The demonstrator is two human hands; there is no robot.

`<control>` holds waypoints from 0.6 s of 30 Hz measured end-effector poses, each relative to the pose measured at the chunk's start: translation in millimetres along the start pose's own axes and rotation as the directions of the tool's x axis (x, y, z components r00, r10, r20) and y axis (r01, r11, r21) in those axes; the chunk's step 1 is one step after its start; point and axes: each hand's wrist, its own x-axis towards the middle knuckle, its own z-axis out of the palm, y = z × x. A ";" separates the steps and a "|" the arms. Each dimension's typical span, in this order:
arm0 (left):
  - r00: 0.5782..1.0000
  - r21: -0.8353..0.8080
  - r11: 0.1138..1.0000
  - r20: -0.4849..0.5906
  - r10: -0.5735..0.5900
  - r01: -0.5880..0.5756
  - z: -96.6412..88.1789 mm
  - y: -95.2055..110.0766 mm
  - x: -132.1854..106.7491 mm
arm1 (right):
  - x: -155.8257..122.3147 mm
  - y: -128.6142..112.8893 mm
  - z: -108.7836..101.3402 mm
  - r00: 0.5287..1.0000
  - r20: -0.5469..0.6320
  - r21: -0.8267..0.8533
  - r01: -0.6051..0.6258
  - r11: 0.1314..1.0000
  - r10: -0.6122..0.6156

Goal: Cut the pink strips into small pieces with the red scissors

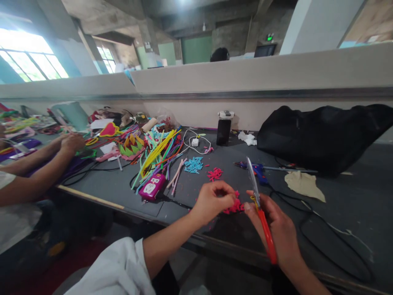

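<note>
Head view: the left hand (215, 200) is positioned at the near edge of the dark table (353, 205). Its fingers are curled and drawn together, with thumb and fingertips pinching a cluster of pink pieces (236, 206). The cluster sits between the two hands, close to the table's front edge. Whether it rests on the surface or is lifted clear cannot be determined.

The right hand (278, 231) is just beside the cluster and grips a pair of scissors (260, 211). Its fingers are wrapped around the red handle, which runs back along the palm. The blades point up and away from the person and lie closed against each other.

Behind the hands, in order from left to right:
- a magenta power strip (152, 186);
- a heap of coloured pipe cleaners (159, 151);
- a small pile of blue pieces (193, 164);
- a small pile of red pieces (215, 174);
- a blue glue gun (259, 170) lying directly beyond the scissor blades;
- a beige cloth (303, 184).

A black bottle (223, 131) stands upright near the partition, and a black bag (322, 135) lies at the right rear. At the far left, a co-worker's hands (72, 143) rest on the table among craft materials, well apart from the person's own.
</note>
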 end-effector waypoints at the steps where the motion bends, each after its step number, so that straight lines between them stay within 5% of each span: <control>1: 0.996 -0.170 0.982 -0.032 -0.082 0.076 -1.9 1.8 2.2 | -1.4 0.8 1.6 1.000 0.003 -0.019 0.026 0.999 -0.026; 6: 0.985 -0.624 0.776 -0.055 -0.161 0.093 -7.3 8.0 7.6 | -10.7 8.2 16.2 0.990 0.044 -0.118 0.141 0.983 -0.137; 18: 0.977 -0.719 0.692 -0.089 -0.192 0.071 -6.2 8.8 6.5 | -16.1 10.5 23.1 0.984 0.090 -0.199 0.166 0.966 -0.150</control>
